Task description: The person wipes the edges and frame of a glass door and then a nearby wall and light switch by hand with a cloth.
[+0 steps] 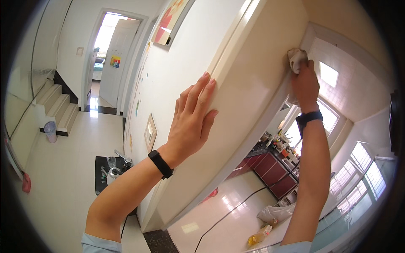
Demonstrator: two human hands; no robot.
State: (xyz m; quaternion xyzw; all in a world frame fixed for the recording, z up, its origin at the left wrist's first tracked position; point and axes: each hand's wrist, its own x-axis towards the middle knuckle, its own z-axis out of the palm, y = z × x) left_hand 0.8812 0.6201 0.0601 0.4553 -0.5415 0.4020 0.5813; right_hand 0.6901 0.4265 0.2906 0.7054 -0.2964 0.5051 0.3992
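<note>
My right hand (305, 85) is raised at the upper right, closed on a crumpled whitish cloth (296, 60) with dark stains. The cloth lies against the top corner of the doorway's inner frame (269, 107). Lower and to the left, my left hand (193, 114) rests on the cream door casing (232, 41) at the wall's edge, its fingers slightly spread, holding nothing. Both wrists wear a black band. A light switch (150, 131) sits on the wall beside my left wrist, and a picture (167, 22) hangs above it.
A black stand (100, 183) with a kettle (113, 175) and a glass stands below left. A black cable (234, 207) crosses the doorway space. Oil bottles (258, 237) and a white sack (273, 213) are on the kitchen floor. Stairs (60, 107) and a waste bin (50, 131) stand far left.
</note>
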